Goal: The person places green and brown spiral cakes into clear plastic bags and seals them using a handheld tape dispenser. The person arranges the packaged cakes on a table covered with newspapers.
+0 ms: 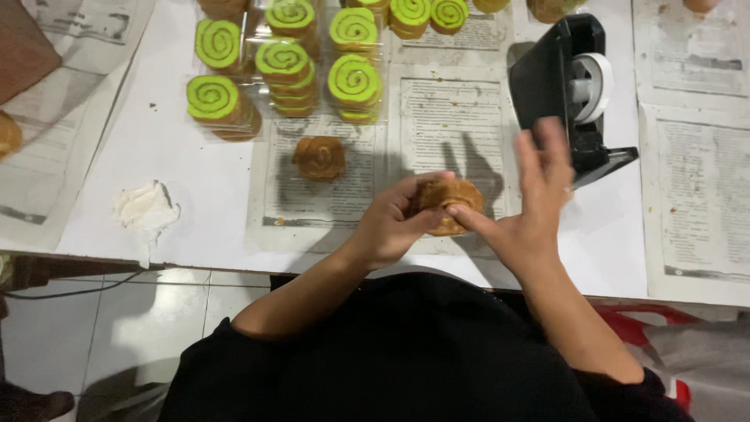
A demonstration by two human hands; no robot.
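Now, held thing: a brown swirl roll slice (449, 205), round, centre of frame, just above the counter (195, 187).
Left hand (388, 227): fingers grasping its left edge.
Right hand (531, 207): index fingertip touches its right side, other fingers spread, blurred.
Hard to see: its underside.
Surface: white counter with newspaper sheets (453, 129), green swirl rolls (285, 66) upper left, black tape dispenser (570, 94) upper right.

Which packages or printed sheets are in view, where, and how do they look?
Clear packs: top centre, holding green swirl rolls.
Printed sheets: flat across the table, white with grey text blocks.
Brown roll: in a clear wrap, held by left hand and right hand.
Tape dispenser: black, right.
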